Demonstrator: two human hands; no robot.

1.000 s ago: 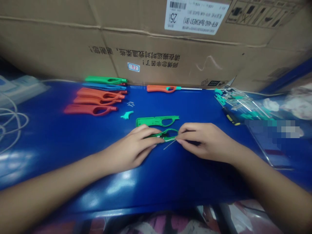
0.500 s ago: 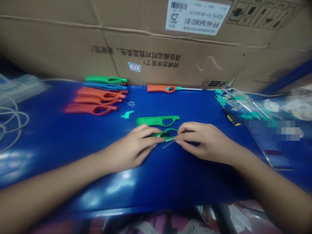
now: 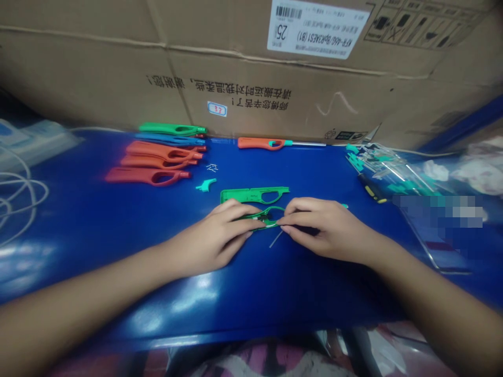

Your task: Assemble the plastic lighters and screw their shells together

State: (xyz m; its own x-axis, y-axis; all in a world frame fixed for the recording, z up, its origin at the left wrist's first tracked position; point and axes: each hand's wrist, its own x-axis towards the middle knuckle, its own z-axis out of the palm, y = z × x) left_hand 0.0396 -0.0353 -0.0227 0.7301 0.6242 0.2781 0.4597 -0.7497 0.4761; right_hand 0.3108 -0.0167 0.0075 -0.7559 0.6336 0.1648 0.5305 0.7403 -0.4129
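Note:
My left hand (image 3: 214, 235) rests on the blue table (image 3: 98, 220) with its fingers closed on a green plastic lighter shell half (image 3: 269, 214). My right hand (image 3: 322, 228) pinches the same shell's right end, where a thin pale tube (image 3: 276, 239) sticks out toward me. A second green shell half (image 3: 253, 195) lies flat just behind both hands. A small teal trigger piece (image 3: 205, 185) sits to its left.
Red, blue and green lighter shells (image 3: 155, 154) lie in a row at back left. A finished orange lighter (image 3: 271, 142) lies by the cardboard box (image 3: 251, 68). A clear bag of parts (image 3: 387, 170) and a black-yellow screwdriver (image 3: 373, 189) are at right, white cables (image 3: 19, 193) at left.
My right hand has shifted slightly left toward the left hand. The thin tube now points more steeply toward me.

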